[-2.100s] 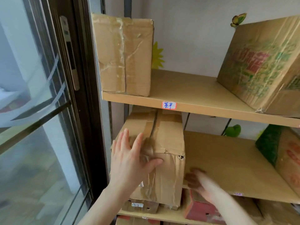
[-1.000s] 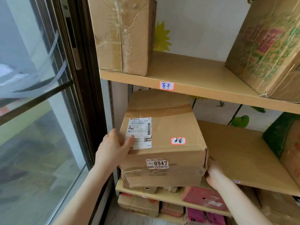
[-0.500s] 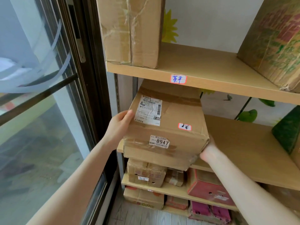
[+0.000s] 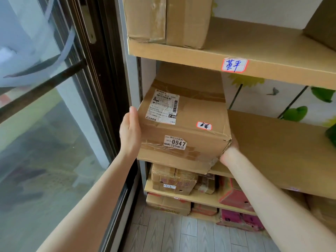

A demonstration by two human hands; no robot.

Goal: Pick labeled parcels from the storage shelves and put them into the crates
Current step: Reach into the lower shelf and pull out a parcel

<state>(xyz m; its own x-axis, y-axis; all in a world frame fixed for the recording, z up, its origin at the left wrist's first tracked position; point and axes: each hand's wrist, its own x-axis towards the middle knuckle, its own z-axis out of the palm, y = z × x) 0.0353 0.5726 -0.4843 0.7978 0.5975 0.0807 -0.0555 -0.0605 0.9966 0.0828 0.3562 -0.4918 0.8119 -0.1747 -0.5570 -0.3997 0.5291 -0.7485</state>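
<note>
A brown cardboard parcel [image 4: 189, 113] with a white shipping label, a "0947" sticker and a small red-edged tag juts out over the front edge of the middle shelf [image 4: 276, 148]. My left hand [image 4: 129, 131] presses flat against its left side. My right hand [image 4: 229, 150] grips its lower right corner, mostly hidden behind the box. The parcel's front is tilted down toward me. No crate is in view.
A taped box [image 4: 167, 19] stands on the upper shelf [image 4: 272, 51], which bears a handwritten tag. Lower shelves hold several small brown boxes [image 4: 172, 180] and pink cartons [image 4: 234, 195]. A dark-framed glass door [image 4: 87, 106] is close on the left. Grey plank floor lies below.
Both hands turned the parcel from standing on end to label side up, then drew it forward off the shelf edge toward me. My view has moved closer and lower.
</note>
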